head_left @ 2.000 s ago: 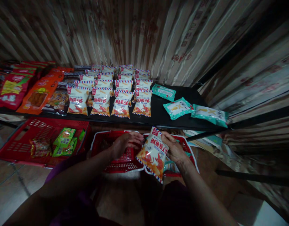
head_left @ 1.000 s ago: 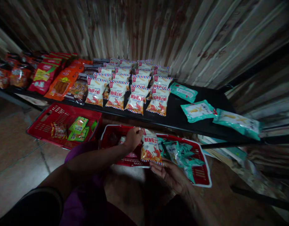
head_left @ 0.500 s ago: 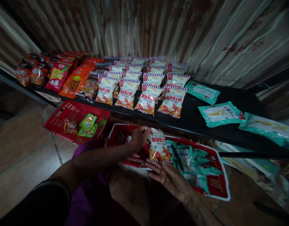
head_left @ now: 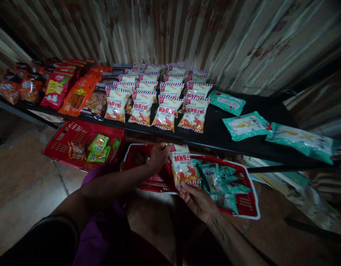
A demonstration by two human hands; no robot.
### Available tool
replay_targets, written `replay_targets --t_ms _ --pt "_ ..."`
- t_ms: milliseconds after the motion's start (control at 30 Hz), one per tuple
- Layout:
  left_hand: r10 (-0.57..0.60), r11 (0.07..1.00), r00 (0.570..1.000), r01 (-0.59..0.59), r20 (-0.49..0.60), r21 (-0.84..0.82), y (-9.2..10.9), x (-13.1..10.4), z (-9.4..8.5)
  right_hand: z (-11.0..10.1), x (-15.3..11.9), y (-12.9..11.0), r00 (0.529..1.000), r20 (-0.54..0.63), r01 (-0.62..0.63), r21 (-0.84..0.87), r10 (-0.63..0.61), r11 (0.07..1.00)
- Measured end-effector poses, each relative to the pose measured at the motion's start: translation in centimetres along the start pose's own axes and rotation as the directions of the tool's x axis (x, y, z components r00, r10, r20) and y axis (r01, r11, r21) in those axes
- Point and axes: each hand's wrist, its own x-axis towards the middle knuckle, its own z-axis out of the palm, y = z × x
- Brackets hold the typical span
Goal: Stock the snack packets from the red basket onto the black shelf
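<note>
Head view: our left hand (head_left: pixel 158 158) pinches the squid-and-shrimp snack bag (head_left: pixel 183 165) at one top corner; our right hand (head_left: pixel 198 201) grips its bottom edge (teal packets (head_left: pixel 213 179) nearby).

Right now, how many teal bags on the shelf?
3: one teal bag beside the white bags, a second nearer the front, a third at the right end. More could be hidden.

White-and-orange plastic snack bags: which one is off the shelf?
The white-and-orange bag held between left hand and right hand; the others in view sit on the black shelf.
</note>
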Motion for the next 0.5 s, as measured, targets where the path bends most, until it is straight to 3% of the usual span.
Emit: replay_targets --t_ms 267,367,500 --pt "-0.032 0.997 0.999 0.032 0.010 -0.065 0.64 -0.51 -0.10 0.28 -0.23 0.07 0.998 -0.043 0.044 -0.077 -0.048 0.996" --pt "-0.089 0.986 0.988 0.106 0.129 -0.131 0.77 -0.73 -0.15 0.40 -0.25 0.28 0.994 -0.068 0.077 -0.110 -0.085 0.991" --pt "-0.200 0.949 0.930 0.261 0.307 -0.174 -0.16 -0.80 -0.12 0.35 0.08 0.72 0.981 -0.120 0.138 -0.111 -0.151 0.984"
